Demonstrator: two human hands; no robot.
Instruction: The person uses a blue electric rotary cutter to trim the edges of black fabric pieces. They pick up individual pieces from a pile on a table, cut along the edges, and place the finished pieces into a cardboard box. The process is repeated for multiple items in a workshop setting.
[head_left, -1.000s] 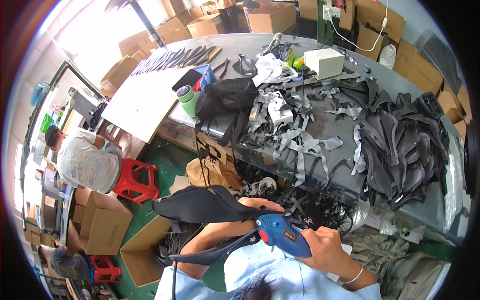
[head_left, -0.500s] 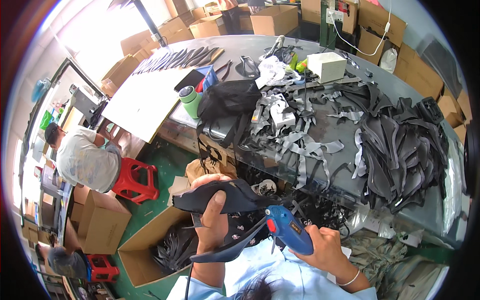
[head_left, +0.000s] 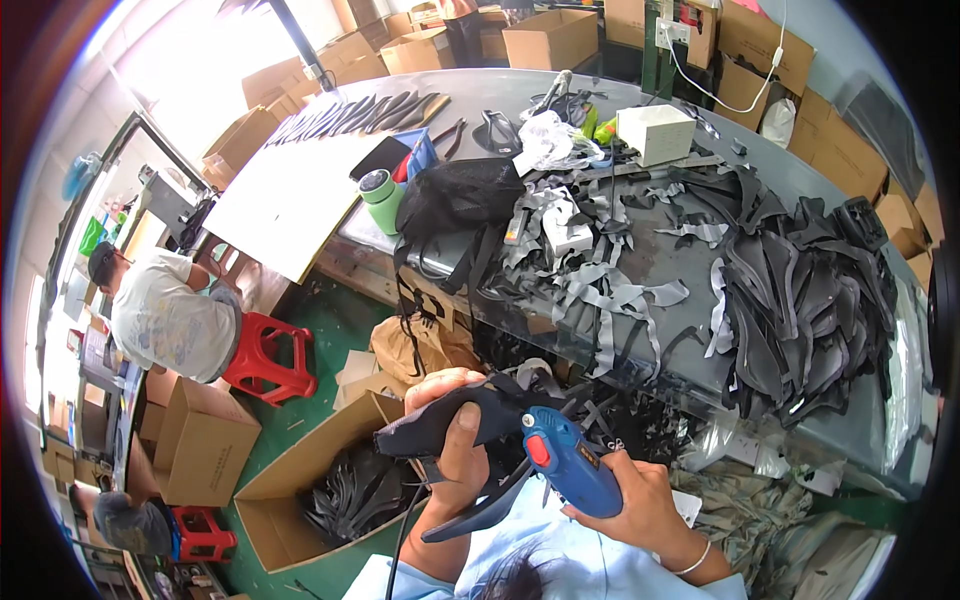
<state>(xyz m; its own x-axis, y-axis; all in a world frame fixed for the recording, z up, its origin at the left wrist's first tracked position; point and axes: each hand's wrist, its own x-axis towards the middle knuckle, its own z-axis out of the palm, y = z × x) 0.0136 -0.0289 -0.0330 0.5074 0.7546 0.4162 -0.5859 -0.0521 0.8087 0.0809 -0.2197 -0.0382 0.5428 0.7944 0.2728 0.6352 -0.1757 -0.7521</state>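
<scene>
My left hand [head_left: 452, 440] is closed round a black, curved padded piece [head_left: 425, 428], thumb on its near face and fingers behind. A long dark strip [head_left: 475, 518] hangs below it, in front of my light blue clothing. In my right hand [head_left: 640, 500] is a blue hand-held power tool [head_left: 575, 470] with a red button and a small pale tip. That tip points up and left, close to the right end of the padded piece; whether they touch I cannot tell. A thin dark cord [head_left: 400, 545] runs down by my left forearm.
Before me a grey table [head_left: 690, 360] bears a heap of dark curved pieces [head_left: 800, 310], grey scraps [head_left: 610, 290] and a green bottle [head_left: 378, 200]. An open carton [head_left: 265, 515] of dark pieces stands at lower left. A person [head_left: 165, 315] sits on a red stool [head_left: 270, 360] farther left.
My left hand and the padded piece have moved right and slightly down, and the piece has turned. The blue tool has shifted slightly left.
</scene>
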